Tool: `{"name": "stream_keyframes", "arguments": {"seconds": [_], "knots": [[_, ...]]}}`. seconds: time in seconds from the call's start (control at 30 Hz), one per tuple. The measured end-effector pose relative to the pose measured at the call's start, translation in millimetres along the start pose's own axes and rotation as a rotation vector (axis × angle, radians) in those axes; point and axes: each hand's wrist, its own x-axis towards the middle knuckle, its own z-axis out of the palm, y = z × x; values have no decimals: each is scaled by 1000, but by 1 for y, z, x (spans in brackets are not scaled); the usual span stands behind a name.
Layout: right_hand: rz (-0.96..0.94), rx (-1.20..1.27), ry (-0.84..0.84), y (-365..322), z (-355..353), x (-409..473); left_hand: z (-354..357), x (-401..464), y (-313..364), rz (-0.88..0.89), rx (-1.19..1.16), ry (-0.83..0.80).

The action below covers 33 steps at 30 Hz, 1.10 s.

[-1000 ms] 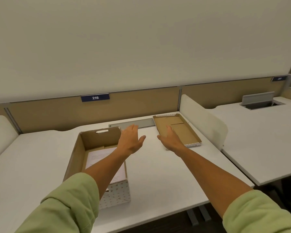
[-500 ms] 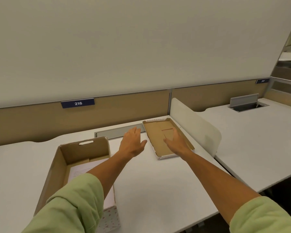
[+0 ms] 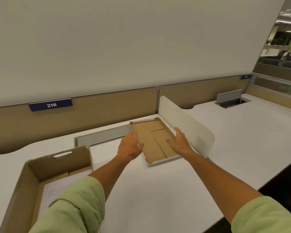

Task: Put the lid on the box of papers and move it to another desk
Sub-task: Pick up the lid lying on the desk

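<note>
Lid (image 3: 154, 142) lies upside down on the white table (image 3: 158, 190), just beside the white divider (image 3: 188, 126). The left hand (image 3: 130, 146) is spread at its left rim, thumb over the edge; the right hand (image 3: 179, 140) is spread over its right side. The open box (image 3: 32, 174) with papers (image 3: 57, 190) stands at the near left, well apart.

Loose light-green sleeves (image 3: 77, 204) pushed up past the elbows, forearms and hands bare.

White divider (image 3: 188, 125) between desks – sign "216" (image 3: 51, 105) behind.
</note>
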Motion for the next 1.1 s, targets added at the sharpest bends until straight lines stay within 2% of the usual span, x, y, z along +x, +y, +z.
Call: {"name": "stream_keyframes", "arguments": {"seconds": [0.5,0.87,1.1], "knots": [[22,1,-83,64,-6,112,71,73,8,-199,-8,-106],[108,-54,-206,118,24,186,127,123,5,-277,15,-170],[134,-271,-171,132,41,227,150,150,-8,-330,12,-184]]}}
